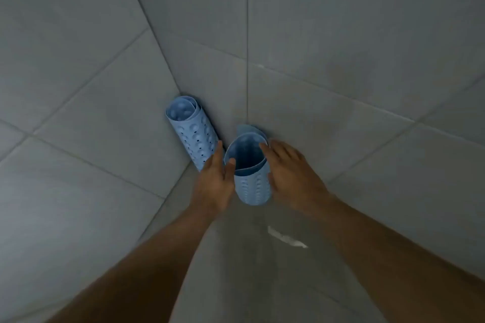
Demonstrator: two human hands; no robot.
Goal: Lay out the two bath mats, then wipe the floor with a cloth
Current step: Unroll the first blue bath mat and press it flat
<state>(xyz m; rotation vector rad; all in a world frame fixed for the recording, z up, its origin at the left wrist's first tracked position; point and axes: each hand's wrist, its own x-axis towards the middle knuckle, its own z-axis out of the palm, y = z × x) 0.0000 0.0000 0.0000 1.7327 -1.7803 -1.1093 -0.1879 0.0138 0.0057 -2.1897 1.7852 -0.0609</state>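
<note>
Two blue rubber bath mats stand rolled up on end in a tiled corner. The far roll (190,132) leans against the left wall, its dimples and small holes showing. The near roll (250,178) stands upright just right of it, its open top facing me. My left hand (215,181) presses the near roll's left side, thumb hooked over its rim. My right hand (288,168) lies flat against its right side, fingers spread along the top edge. No cloth is in view.
Grey tiled walls (78,86) close in on the left and behind the rolls, meeting at the corner. The grey tiled floor (249,257) stretches toward me, with a pale wet streak (287,238) near my right forearm.
</note>
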